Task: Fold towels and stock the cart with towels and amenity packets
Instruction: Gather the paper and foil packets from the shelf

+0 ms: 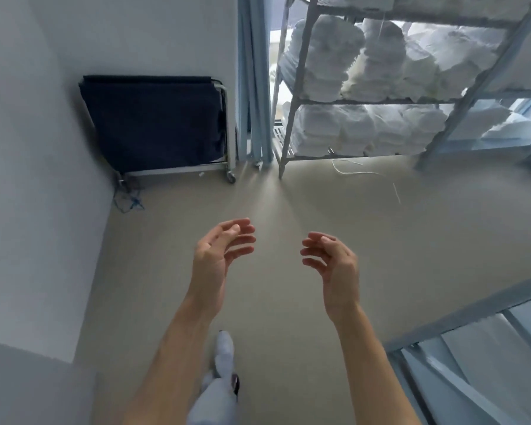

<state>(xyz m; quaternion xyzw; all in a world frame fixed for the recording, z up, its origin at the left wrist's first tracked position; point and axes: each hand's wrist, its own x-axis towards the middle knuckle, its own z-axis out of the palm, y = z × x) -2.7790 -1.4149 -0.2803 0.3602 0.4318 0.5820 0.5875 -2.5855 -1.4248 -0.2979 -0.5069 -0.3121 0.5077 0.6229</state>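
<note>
Both hands empty, left hand (219, 253) and right hand (331, 259) with grip wide, fingers loosely curved, held over bare floor (288, 194). Folded white towels (325, 56) stacked on wire shelving rack (298, 101), well ahead. Probably approaching; best to take one whole stack from underneath, both palms.

Folded trolley (157, 124) against wall at left, towels (325, 56) stacked on shelving rack (292, 99) at right, floor (288, 194) between

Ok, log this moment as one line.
left hand open, empty | right hand open, empty | folded white towels on metal shelving rack ahead
</note>
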